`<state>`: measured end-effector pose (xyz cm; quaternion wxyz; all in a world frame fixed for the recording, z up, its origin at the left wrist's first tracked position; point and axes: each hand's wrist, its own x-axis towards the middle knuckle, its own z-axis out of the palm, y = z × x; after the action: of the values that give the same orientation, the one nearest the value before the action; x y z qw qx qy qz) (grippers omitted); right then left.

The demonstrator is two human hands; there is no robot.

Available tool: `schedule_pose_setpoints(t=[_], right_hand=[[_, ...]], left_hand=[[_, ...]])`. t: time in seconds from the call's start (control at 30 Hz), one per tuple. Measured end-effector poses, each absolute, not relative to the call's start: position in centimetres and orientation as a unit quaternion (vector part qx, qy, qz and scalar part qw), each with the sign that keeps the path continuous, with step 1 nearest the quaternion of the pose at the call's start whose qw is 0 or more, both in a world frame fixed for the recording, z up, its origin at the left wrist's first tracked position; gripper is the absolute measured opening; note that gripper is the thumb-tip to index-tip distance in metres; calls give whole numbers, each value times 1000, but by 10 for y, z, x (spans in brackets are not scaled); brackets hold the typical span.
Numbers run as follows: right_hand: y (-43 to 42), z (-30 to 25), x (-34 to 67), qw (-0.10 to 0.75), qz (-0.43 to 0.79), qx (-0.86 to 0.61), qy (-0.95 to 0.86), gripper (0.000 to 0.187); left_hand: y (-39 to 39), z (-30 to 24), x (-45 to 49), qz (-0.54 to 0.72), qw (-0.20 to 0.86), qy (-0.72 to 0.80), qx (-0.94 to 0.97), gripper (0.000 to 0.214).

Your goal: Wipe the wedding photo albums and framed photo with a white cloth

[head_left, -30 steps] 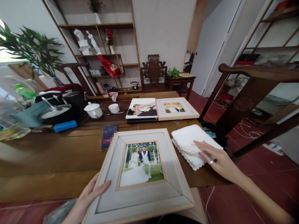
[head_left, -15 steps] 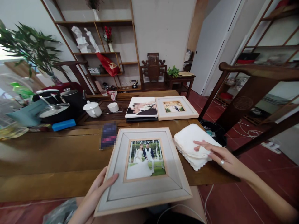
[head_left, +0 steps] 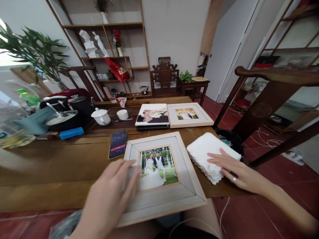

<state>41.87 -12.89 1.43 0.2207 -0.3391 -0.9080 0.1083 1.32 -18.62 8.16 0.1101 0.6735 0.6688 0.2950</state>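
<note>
A picture frame [head_left: 161, 202] with a pale wide border and a light wood edge lies tilted at the table's front edge. It holds a photo [head_left: 158, 167] of a couple on a garden swing. My left hand [head_left: 112, 189], slightly blurred, is over the frame's left side with fingers stretched out; whether it touches is unclear. On the right, my right hand [head_left: 231, 167], wearing a ring, rests with spread fingers on a stack of white cloths [head_left: 204, 149]. A phone [head_left: 117, 146] with its screen lit lies just beyond the frame's left corner.
Another framed photo [head_left: 206, 116] and a white photo album [head_left: 152, 114] lie farther back. A lidded white cup [head_left: 101, 117], a small white bowl [head_left: 122, 115] and a blue box [head_left: 71, 133] stand left. A wooden chair [head_left: 264, 103] is at right.
My left hand has let go of the frame's lower left edge and moved up over its left side. My right hand has settled lower onto the white cloths.
</note>
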Motion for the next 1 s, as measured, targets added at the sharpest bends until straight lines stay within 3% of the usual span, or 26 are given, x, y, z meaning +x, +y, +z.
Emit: schedule_pose_setpoints(t=[0.17, 0.23, 0.33, 0.43, 0.6, 0.87, 1.0], right_hand=[[-132, 19, 429, 208, 20, -300, -931, 52], [-135, 19, 433, 190, 10, -312, -931, 53], [-137, 15, 438, 179, -4, -334, -925, 57], [-135, 7, 442, 216, -6, -333, -918, 61], [-134, -7, 446, 255, -10, -334, -907, 58], [-137, -6, 456, 253, -18, -333, -908, 55], [-136, -1, 452, 225, 9, -364, -904, 49]], left_hand=[[-96, 83, 104, 236, 222, 422, 847, 27], [-58, 77, 137, 195, 203, 413, 866, 28], [-22, 71, 175, 35, 212, 437, 874, 36], [-7, 68, 193, -38, 280, 413, 866, 41], [5, 68, 198, -38, 447, 367, 815, 31], [10, 62, 189, 15, 434, 378, 818, 32], [11, 55, 194, 18, 491, 382, 783, 31]])
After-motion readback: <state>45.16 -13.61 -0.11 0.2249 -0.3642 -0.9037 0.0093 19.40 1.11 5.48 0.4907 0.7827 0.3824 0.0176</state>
